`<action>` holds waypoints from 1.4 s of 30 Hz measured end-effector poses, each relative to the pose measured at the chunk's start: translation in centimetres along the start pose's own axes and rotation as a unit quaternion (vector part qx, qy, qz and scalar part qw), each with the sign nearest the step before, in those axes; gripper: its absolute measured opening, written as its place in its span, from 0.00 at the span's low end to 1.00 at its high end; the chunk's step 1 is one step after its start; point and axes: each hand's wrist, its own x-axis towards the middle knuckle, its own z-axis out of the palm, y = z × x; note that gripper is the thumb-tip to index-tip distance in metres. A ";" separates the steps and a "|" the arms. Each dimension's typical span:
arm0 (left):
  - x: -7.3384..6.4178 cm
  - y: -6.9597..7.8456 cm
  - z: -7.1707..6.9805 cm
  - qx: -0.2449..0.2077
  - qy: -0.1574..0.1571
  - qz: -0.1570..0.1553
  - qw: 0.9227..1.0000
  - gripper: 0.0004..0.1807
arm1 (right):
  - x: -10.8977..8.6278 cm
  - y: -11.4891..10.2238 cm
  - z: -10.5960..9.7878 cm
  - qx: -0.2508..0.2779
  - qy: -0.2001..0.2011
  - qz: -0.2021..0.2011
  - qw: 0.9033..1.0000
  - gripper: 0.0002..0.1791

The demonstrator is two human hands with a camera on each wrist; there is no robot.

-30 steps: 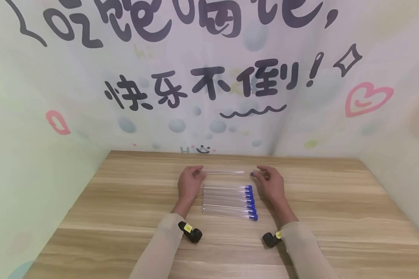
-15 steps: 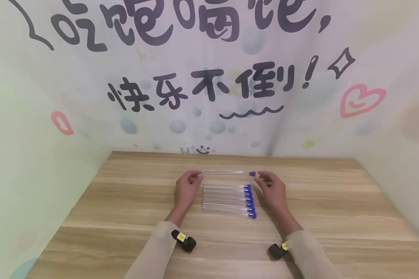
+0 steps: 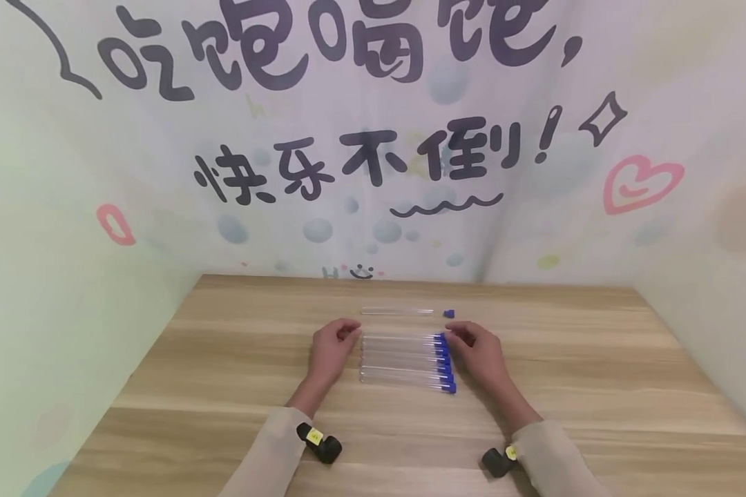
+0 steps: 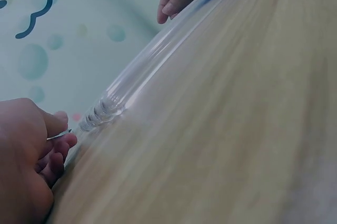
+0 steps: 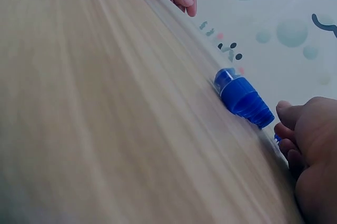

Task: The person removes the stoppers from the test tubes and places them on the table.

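Observation:
Several clear test tubes (image 3: 403,360) with blue caps (image 3: 445,359) lie side by side on the table, caps to the right. Beyond the row lies an uncapped test tube (image 3: 398,310), a small gap separating it from a loose blue cap (image 3: 450,314). My left hand (image 3: 331,351) is at the rounded end of the farthest capped tube, its fingers loosely bent. At the cap end is my right hand (image 3: 481,355), thumb and fingertips beside the blue caps. In the right wrist view, the loose cap (image 5: 277,138) is mostly hidden behind my right hand (image 5: 321,145).
The wood-grain table (image 3: 566,373) meets a white printed backdrop (image 3: 373,235) at its back edge, with white walls at both sides. A black wrist camera (image 3: 320,444) sits on the left sleeve, another camera (image 3: 499,461) on the right.
Both hands have drawn back toward the row of capped tubes. My right hand has let go of the loose cap, and my left hand has left the uncapped tube's end.

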 end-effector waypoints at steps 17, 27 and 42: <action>0.2 0.1 0.2 0.049 -0.012 -0.007 0.999 0.07 | 0.3 0.1 0.2 -0.047 0.030 -0.021 0.998 0.08; 0.2 0.1 0.4 0.066 -0.013 0.008 0.998 0.05 | 0.4 0.1 0.3 -0.057 0.016 -0.029 0.998 0.07; 0.8 0.1 0.8 0.073 -0.023 0.006 0.997 0.05 | 0.8 0.3 0.3 -0.066 0.010 -0.023 0.998 0.08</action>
